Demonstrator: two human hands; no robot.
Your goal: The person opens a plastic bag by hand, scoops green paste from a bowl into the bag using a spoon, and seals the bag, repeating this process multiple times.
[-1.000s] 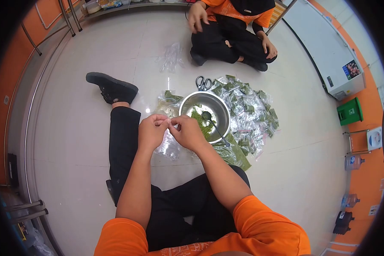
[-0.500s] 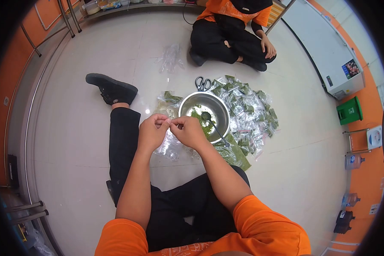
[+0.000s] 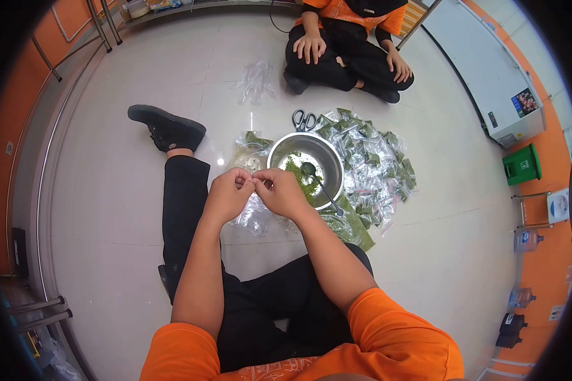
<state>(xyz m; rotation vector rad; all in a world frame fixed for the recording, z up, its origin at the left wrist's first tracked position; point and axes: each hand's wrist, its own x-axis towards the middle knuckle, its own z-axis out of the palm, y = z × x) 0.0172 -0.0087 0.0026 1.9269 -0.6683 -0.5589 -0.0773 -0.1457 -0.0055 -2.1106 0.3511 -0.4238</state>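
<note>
My left hand (image 3: 227, 195) and my right hand (image 3: 278, 192) meet at the fingertips, each in a pinch, just left of a steel bowl (image 3: 334, 152). What they pinch is too small to make out. Inside the bowl lie shredded green bits (image 3: 304, 181) and a black spoon (image 3: 318, 179), its handle over the rim. Clear plastic bags (image 3: 253, 216) lie beneath and beyond my hands. To the bowl's right spreads a pile of small clear bags with green contents (image 3: 375, 162). A larger green-filled bag (image 3: 356, 232) touches the bowl's near side.
Black-handled scissors (image 3: 304, 120) lie behind the bowl. Clear plastic gloves or bags (image 3: 255, 82) are farther back. Another person (image 3: 346, 63) sits cross-legged opposite, hands on the legs. My outstretched leg (image 3: 183, 209) is at left. A white freezer (image 3: 483, 70) and green bin (image 3: 522, 164) stand at right.
The other person's one hand has come down onto the leg. My hands stay pinched together with barely any movement. The view has shifted slightly.
</note>
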